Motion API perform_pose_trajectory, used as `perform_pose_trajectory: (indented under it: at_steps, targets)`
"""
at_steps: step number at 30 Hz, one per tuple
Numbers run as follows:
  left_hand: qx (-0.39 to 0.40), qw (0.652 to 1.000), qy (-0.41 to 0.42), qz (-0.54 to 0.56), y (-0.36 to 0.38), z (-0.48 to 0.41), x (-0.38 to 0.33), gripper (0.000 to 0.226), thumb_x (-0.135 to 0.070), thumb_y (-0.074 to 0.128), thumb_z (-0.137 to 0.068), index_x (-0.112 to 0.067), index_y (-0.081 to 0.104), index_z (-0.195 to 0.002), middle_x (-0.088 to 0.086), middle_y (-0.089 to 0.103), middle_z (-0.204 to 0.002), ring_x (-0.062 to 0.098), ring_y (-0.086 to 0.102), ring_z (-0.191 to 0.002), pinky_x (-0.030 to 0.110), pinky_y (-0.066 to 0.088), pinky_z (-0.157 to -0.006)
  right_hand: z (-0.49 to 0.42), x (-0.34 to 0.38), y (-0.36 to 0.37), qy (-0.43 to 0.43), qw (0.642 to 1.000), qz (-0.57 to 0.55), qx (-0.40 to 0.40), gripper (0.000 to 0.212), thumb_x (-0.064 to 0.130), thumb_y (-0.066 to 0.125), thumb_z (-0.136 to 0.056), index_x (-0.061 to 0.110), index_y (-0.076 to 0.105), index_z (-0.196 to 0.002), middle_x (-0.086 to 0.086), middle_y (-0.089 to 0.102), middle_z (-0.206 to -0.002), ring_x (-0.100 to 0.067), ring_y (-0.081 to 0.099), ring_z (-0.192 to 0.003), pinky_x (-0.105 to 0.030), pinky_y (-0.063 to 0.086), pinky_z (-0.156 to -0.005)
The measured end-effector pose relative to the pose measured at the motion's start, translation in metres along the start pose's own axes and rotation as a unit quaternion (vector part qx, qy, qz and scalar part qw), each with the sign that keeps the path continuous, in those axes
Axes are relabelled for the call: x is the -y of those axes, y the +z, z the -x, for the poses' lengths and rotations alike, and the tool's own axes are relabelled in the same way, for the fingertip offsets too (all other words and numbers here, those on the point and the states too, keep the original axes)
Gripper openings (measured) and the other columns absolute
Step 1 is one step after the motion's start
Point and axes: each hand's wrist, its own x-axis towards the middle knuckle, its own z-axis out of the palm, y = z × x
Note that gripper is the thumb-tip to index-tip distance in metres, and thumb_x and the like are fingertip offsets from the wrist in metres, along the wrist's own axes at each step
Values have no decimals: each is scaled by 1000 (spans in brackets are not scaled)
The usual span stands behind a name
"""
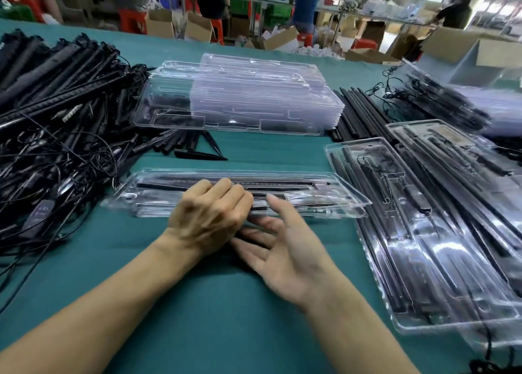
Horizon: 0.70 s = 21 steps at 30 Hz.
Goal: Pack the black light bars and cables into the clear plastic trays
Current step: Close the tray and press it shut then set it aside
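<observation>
Hands meet at the near rim of the open tray point(347, 204). The left hand point(210, 218) lies knuckles-up with its fingers curled down over that rim. The fingertips are hidden, so I cannot tell whether they pinch anything or only press. The right hand point(285, 252) is slack and palm-up, its fingers straight. Its tips are just beside the rim, under the left hand, and it holds nothing.

This tray lies crosswise on the green table point(226, 303), and black bars point(175, 180) already lie lengthwise in its far slots. The near slots are partly hidden by the left hand, and glare makes it hard to tell whether a cable is in yet. I judge this tray partly filled, with seating or closing still to come.

To the right, packed trays point(452, 325) overlap in a loose spread with bars and cables visible inside, so a fair batch looks finished. Beyond the open tray a few pointed stakes point(197, 154) lie loose. Behind them is a tall stack of empty trays point(240, 99), with loose rods point(358, 110) just right of it. On the left a big heap point(56, 105) of bars and tangled cables waits. Much more remains than is done, going by that heap and stack.
</observation>
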Motion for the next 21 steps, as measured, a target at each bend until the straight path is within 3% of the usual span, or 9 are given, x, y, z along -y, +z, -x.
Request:
perform_pose_trajectory:
  at_steps: [6,9,12,18,21]
  targets:
    - [-4,1000,-9,-6,-3,1,1,23,-8,67,-82,-20,56,-66,1,52,-62,22,53,-57,34,38,-49,-8,7,0,-24,995,-80,-51,64,52,58,-90,-1,53,-125,-27,60,-121,-43,69,-92,-42,59,-75]
    - [-4,1000,-27,-1,-4,5,3,22,-9,69,-81,-20,56,-67,1,52,-63,23,53,-58,35,37,-50,-4,16,-17,-88,986,-107,-94,55,49,60,-89,10,46,-126,-26,56,-115,-44,71,-78,-43,61,-64]
    - [-11,999,-50,-2,-4,11,10,18,-9,67,-83,-18,58,-69,1,55,-65,24,54,-60,36,40,-52,6,38,-43,-163,970,-101,-147,46,45,60,-90,9,47,-116,-21,52,-107,-40,71,-79,-40,60,-57]
    - [-13,998,-53,24,-4,15,14,19,-10,56,-86,-18,60,-69,1,60,-67,26,60,-63,35,47,-59,13,61,-69,-112,975,93,-165,23,20,49,-98,2,50,-82,-14,57,-66,-29,70,-54,-28,54,-43]
    - [-8,998,-44,40,-4,18,15,19,-12,55,-88,-17,62,-72,1,63,-72,26,62,-66,36,47,-57,12,68,-69,-61,973,160,-157,33,33,50,-98,9,48,-75,-9,51,-56,-27,68,-51,-26,53,-39]
